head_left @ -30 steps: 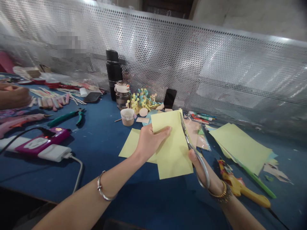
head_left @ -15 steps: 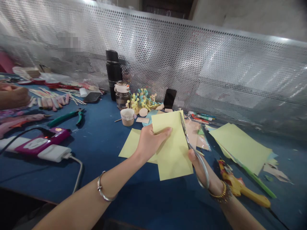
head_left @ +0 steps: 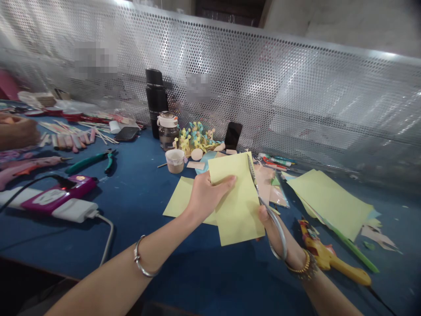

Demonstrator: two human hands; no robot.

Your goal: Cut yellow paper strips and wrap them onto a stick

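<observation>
Left hand point(head_left: 210, 195) grasps a yellow-green paper sheet point(head_left: 238, 206), fingers spread flat across the sheet's left part. The sheet is held over a blue work table point(head_left: 115, 250), and a second yellow-green sheet point(head_left: 182, 197) lies partly beneath it. Right hand point(head_left: 274, 230) clenches a pair of long steel scissors point(head_left: 268, 211). The blades run along the held sheet's right edge; how far they have entered the paper cannot be told.

Right of the held sheet: a pile of yellow-green sheets point(head_left: 329, 202) and a yellow hot glue gun point(head_left: 329, 259). Beyond the held sheet: a paper cup point(head_left: 175, 160), a glass jar point(head_left: 168, 135), a black flask point(head_left: 156, 98), a paper flower cluster point(head_left: 195, 138) and an upright phone point(head_left: 233, 136), all before a perforated metal screen point(head_left: 263, 94). Left of the held sheet: green-handled pliers point(head_left: 88, 161), a white power strip point(head_left: 74, 210) and a co-worker's hand point(head_left: 19, 131).
</observation>
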